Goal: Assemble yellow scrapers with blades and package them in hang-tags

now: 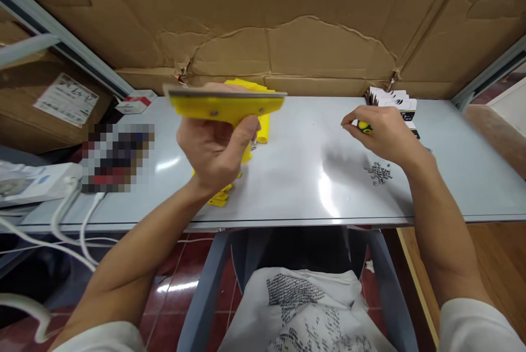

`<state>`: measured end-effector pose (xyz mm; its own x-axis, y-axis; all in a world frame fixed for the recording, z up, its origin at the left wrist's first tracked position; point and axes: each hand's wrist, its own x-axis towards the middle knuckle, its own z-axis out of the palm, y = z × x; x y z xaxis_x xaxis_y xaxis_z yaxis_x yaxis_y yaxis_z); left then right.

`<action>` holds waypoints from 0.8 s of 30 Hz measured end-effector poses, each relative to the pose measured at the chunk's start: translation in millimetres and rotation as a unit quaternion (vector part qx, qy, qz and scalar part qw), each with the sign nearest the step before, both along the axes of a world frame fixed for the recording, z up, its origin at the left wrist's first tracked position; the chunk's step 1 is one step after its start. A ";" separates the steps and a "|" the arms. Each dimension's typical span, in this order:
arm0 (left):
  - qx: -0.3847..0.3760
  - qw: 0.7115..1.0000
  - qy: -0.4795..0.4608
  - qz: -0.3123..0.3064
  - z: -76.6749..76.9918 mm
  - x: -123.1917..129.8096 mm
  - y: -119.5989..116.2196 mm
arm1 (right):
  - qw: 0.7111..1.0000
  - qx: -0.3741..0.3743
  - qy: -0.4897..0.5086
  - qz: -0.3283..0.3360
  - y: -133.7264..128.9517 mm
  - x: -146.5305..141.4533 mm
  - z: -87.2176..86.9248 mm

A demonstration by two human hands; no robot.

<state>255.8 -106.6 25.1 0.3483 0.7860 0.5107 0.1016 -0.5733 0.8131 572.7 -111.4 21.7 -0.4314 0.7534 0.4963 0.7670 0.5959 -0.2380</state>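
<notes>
Holding one yellow scraper (235,111) left, one green-yellow handle (364,126) right.

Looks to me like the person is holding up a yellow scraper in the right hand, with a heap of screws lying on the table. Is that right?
Not quite: the head view shows the yellow scraper in the left hand, not the right hand. The heap of screws does lie on the table.

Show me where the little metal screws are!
In the head view, the metal screws lie piled on the grey tabletop, at right, just below the right hand.
</notes>
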 end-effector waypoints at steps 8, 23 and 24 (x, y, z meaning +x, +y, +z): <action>-0.205 0.971 -0.089 -0.088 -12.1 21.6 -14.5 | 0.972 0.119 0.170 0.107 -30.1 -44.8 7.7; -0.347 0.912 -0.155 -0.156 -32.4 23.4 -23.4 | 0.975 0.023 0.138 0.171 -32.1 -63.2 -8.1; -0.349 0.910 -0.157 -0.157 -31.8 23.2 -23.6 | 0.974 0.018 0.149 0.173 -31.9 -63.1 -8.5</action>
